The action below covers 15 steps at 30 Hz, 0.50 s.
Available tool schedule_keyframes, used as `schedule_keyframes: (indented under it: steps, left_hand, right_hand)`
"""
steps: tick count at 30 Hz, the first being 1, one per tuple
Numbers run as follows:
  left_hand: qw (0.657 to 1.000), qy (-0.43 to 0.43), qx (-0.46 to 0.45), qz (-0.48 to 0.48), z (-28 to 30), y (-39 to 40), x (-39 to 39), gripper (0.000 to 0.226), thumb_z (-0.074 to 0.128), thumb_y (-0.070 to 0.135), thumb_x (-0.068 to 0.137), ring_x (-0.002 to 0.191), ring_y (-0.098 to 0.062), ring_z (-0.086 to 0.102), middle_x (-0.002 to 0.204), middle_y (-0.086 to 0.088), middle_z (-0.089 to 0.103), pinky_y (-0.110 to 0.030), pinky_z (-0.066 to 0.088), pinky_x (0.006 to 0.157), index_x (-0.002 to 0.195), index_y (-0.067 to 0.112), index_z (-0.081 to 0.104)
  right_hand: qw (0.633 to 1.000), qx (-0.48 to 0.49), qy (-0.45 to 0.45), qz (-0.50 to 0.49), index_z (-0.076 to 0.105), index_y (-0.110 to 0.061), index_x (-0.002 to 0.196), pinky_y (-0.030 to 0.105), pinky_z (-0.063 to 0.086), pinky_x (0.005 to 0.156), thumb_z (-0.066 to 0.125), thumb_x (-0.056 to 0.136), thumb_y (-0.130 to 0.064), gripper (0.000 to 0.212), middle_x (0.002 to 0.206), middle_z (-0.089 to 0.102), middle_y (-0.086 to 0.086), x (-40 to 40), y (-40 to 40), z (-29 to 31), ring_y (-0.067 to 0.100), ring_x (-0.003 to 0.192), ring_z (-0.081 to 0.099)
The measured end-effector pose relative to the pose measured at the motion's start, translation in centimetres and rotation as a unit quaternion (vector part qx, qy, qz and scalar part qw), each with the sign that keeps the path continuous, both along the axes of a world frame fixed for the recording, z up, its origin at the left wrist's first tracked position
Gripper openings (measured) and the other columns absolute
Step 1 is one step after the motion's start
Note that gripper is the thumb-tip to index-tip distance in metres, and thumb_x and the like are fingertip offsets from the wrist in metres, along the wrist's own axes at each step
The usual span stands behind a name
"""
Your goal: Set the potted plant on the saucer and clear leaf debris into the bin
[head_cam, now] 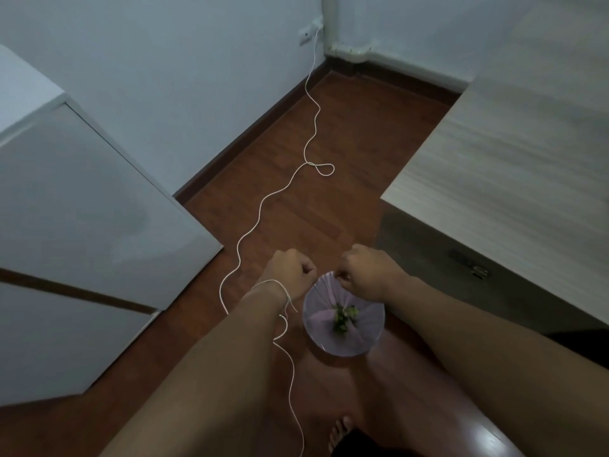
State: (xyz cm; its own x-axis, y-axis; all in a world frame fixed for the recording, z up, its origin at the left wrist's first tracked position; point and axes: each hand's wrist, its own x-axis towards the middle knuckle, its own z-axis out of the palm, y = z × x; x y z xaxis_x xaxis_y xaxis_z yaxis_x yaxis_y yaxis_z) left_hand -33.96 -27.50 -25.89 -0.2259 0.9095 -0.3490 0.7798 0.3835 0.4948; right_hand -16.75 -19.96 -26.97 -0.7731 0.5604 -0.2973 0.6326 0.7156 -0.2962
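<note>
Lilac liner: thin plastic, round bin (pixel 343 316) on wood floor (pixel 329 133)
Debris: green leaf bits (pixel 344 316) inside (small clump)
Hands: left hand (pixel 291 270) clenched, right hand (pixel 365 272) pinching liner rim

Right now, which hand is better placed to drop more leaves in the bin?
Probably the right hand: its grip sits over the far rim of the lined bin, above the green leaf bits. The left hand is closed beside the rim.
</note>
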Motion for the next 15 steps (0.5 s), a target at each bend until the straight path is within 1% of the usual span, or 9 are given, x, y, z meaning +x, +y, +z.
schedule_keyframes:
  steps: [1, 2, 4, 5, 8, 11, 13, 15]
  left_hand:
    - [1.000, -0.004, 0.003, 0.002, -0.1, 0.1, 0.0, 0.017, 0.065, 0.024, 0.075, 0.083, -0.017, 0.073, 0.083, 0.001, 0.079, -0.032, 0.056, 0.084, 0.079, 0.017, 0.079]
    - [1.000, -0.006, 0.005, 0.004, 0.0, 0.1, 0.1, 0.016, 0.065, 0.023, 0.075, 0.082, -0.017, 0.072, 0.082, 0.000, 0.079, -0.033, 0.057, 0.082, 0.079, 0.016, 0.079]
    - [1.000, -0.008, 0.010, 0.006, 0.0, 0.3, 0.2, 0.016, 0.065, 0.022, 0.076, 0.081, -0.017, 0.072, 0.080, 0.000, 0.078, -0.034, 0.058, 0.080, 0.079, 0.015, 0.079]
    - [1.000, -0.010, 0.012, 0.007, -0.1, 0.4, 0.2, 0.016, 0.065, 0.023, 0.076, 0.081, -0.017, 0.072, 0.080, 0.000, 0.078, -0.034, 0.058, 0.080, 0.079, 0.016, 0.079]
    - [1.000, -0.003, 0.008, 0.008, -0.3, 0.4, 0.1, 0.016, 0.064, 0.025, 0.075, 0.079, -0.015, 0.072, 0.078, 0.002, 0.078, -0.032, 0.057, 0.082, 0.078, 0.019, 0.079]
    - [1.000, -0.001, 0.010, 0.004, -0.5, 0.4, 0.3, 0.017, 0.063, 0.024, 0.075, 0.075, -0.014, 0.072, 0.076, 0.002, 0.078, -0.031, 0.057, 0.079, 0.077, 0.018, 0.079]
    - [1.000, 0.009, 0.012, -0.006, -0.6, 0.5, 0.5, 0.017, 0.063, 0.023, 0.076, 0.076, -0.015, 0.072, 0.077, 0.001, 0.078, -0.031, 0.057, 0.079, 0.078, 0.018, 0.079]
    - [1.000, 0.020, 0.013, -0.017, -0.5, 0.8, 0.6, 0.017, 0.063, 0.023, 0.076, 0.077, -0.016, 0.072, 0.077, 0.001, 0.078, -0.032, 0.057, 0.080, 0.079, 0.018, 0.079]
  right_hand:
    - [1.000, -0.012, 0.001, -0.010, 0.065, -0.013, 0.079, 0.043, 0.053, 0.068, 0.050, 0.090, -0.025, 0.022, 0.089, 0.065, 0.007, 0.0, 0.1, -0.4, 0.028, 0.090, 0.056]
    - [1.000, -0.021, 0.001, -0.020, 0.068, -0.014, 0.086, 0.043, 0.054, 0.069, 0.050, 0.088, -0.024, 0.020, 0.091, 0.068, 0.007, 0.1, 0.1, -0.6, 0.028, 0.092, 0.058]
    - [0.999, -0.029, 0.005, -0.038, 0.071, -0.018, 0.100, 0.044, 0.056, 0.073, 0.046, 0.082, -0.026, 0.032, 0.100, 0.073, 0.005, 0.4, 0.2, -1.4, 0.028, 0.096, 0.062]
    - [0.998, -0.029, 0.010, -0.048, 0.071, -0.019, 0.103, 0.044, 0.057, 0.073, 0.043, 0.080, -0.027, 0.037, 0.102, 0.074, 0.004, 0.6, 0.3, -1.8, 0.027, 0.098, 0.064]
    - [0.996, -0.027, 0.017, -0.078, 0.071, -0.021, 0.100, 0.043, 0.058, 0.072, 0.039, 0.076, -0.031, 0.041, 0.100, 0.074, 0.001, 1.3, 0.4, -2.6, 0.025, 0.096, 0.065]
    - [0.995, -0.038, 0.028, -0.093, 0.071, -0.022, 0.099, 0.042, 0.058, 0.073, 0.042, 0.076, -0.032, 0.038, 0.100, 0.074, -0.001, 2.2, 0.6, -2.1, 0.024, 0.095, 0.066]
    - [0.994, -0.034, 0.042, -0.100, 0.071, -0.021, 0.101, 0.044, 0.058, 0.076, 0.044, 0.079, -0.032, 0.037, 0.103, 0.074, 0.001, 2.7, 0.8, -1.2, 0.025, 0.098, 0.065]
    - [0.992, -0.028, 0.069, -0.099, 0.071, -0.018, 0.101, 0.045, 0.056, 0.078, 0.044, 0.086, -0.033, 0.034, 0.102, 0.073, 0.004, 3.1, 0.9, 0.2, 0.026, 0.097, 0.065]
